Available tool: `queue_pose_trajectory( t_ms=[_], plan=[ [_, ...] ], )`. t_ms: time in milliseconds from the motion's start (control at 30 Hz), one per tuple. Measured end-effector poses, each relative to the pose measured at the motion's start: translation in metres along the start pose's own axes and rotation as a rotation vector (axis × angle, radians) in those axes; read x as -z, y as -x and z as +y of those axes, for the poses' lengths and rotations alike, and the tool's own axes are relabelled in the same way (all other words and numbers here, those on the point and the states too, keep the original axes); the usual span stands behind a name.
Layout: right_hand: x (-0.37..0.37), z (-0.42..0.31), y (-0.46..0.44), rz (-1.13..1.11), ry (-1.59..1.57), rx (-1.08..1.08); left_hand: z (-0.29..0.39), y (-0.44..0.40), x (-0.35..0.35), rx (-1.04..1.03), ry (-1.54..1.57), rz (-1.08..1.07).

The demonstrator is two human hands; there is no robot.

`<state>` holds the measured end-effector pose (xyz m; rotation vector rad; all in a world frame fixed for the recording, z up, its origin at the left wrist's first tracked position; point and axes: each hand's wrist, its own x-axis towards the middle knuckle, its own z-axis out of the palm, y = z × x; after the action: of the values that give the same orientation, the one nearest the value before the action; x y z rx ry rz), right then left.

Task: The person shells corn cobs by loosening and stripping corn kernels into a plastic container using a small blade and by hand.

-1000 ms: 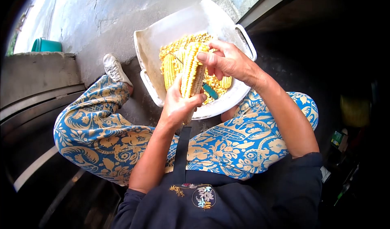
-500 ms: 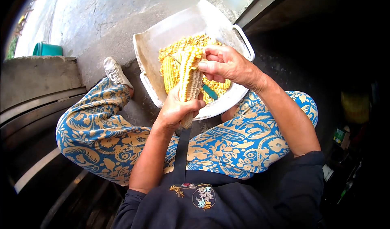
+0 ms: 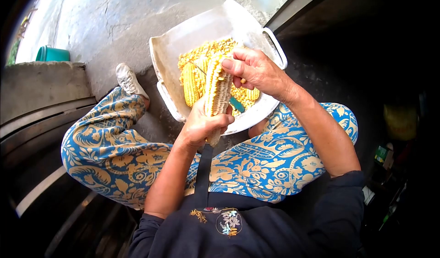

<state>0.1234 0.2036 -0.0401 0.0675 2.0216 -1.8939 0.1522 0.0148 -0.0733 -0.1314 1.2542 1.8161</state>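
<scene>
My left hand (image 3: 205,123) is wrapped round the lower part of a corn cob (image 3: 218,86), holding it upright over a white plastic tub (image 3: 172,52). Bare cob shows along its right side, while yellow kernels line the left side and top. My right hand (image 3: 256,74) presses its thumb and fingers on the cob's upper end. Loose kernels (image 3: 220,45) lie in the tub with whole corn cobs (image 3: 191,85). A tool with a green handle (image 3: 237,104) rests among them, partly hidden behind the held cob.
The tub's white handle (image 3: 277,47) sticks out at the right. A teal bucket (image 3: 54,54) stands by a low concrete wall (image 3: 43,81) at the left. My legs in blue patterned trousers (image 3: 266,162) flank the tub, and a white shoe (image 3: 129,79) is beside it.
My right thumb has moved up towards the top of the cob, and the fingers have shifted. More bare cob shows near the upper right. My left hand keeps its hold.
</scene>
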Motion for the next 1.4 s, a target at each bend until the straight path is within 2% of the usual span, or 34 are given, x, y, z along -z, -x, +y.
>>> queue_pose_trajectory(
  t_ms=[133, 233, 333, 400, 467, 533, 633, 733, 800, 900, 967, 1067, 1100, 1133, 1200, 1233, 1300, 1400],
  plan=[
    [0.002, -0.010, 0.004, -0.028, 0.030, -0.020, 0.005, -0.001, 0.004, 0.009, 0.245, -0.162],
    [0.003, -0.005, 0.003, -0.039, -0.092, -0.046, 0.003, -0.004, 0.003, -0.072, -0.020, 0.032],
    [0.003, -0.007, 0.003, -0.030, -0.110, -0.025, -0.001, -0.008, 0.002, -0.132, -0.166, 0.117],
    [0.004, -0.005, 0.001, -0.049, -0.050, -0.040, -0.010, -0.012, 0.002, -0.192, -0.253, 0.140],
    [-0.003, 0.010, -0.003, 0.096, 0.129, 0.024, -0.017, -0.015, 0.002, -0.291, -0.461, 0.227],
    [-0.003, 0.008, 0.000, 0.095, 0.109, -0.003, -0.007, -0.008, -0.005, -0.234, -0.400, 0.190],
    [-0.003, 0.012, 0.000, 0.067, 0.044, 0.001, -0.007, -0.005, 0.002, -0.001, -0.137, 0.043],
    [-0.004, 0.012, -0.001, 0.049, -0.033, 0.045, -0.002, -0.004, -0.003, -0.031, 0.025, 0.017],
    [-0.003, 0.007, 0.002, 0.008, -0.117, -0.004, -0.003, -0.005, -0.003, -0.051, -0.029, 0.063],
    [-0.001, 0.002, 0.001, -0.036, -0.046, -0.110, -0.005, -0.008, -0.001, -0.081, -0.080, 0.124],
    [-0.004, 0.006, -0.001, -0.011, 0.031, -0.077, -0.014, -0.014, 0.002, -0.171, -0.304, 0.222],
    [-0.011, 0.014, -0.004, 0.061, 0.102, -0.026, -0.020, -0.016, -0.002, -0.231, -0.421, 0.297],
    [-0.013, 0.022, -0.006, 0.096, 0.127, -0.013, -0.022, -0.015, -0.006, -0.318, -0.416, 0.310],
    [-0.013, 0.027, -0.008, 0.130, 0.152, 0.000, -0.019, -0.013, -0.006, -0.317, -0.416, 0.311],
    [-0.010, 0.029, -0.007, 0.098, 0.102, 0.003, -0.011, -0.008, -0.006, -0.149, -0.242, 0.193],
    [-0.009, 0.024, -0.006, 0.058, 0.071, -0.008, -0.009, -0.007, -0.005, -0.147, -0.240, 0.195],
    [-0.011, 0.019, -0.004, 0.016, 0.040, -0.020, -0.006, -0.005, -0.004, -0.048, -0.045, 0.100],
    [-0.013, 0.016, -0.001, 0.047, -0.096, 0.011, -0.005, -0.004, -0.004, -0.080, -0.066, 0.141]
  ],
)
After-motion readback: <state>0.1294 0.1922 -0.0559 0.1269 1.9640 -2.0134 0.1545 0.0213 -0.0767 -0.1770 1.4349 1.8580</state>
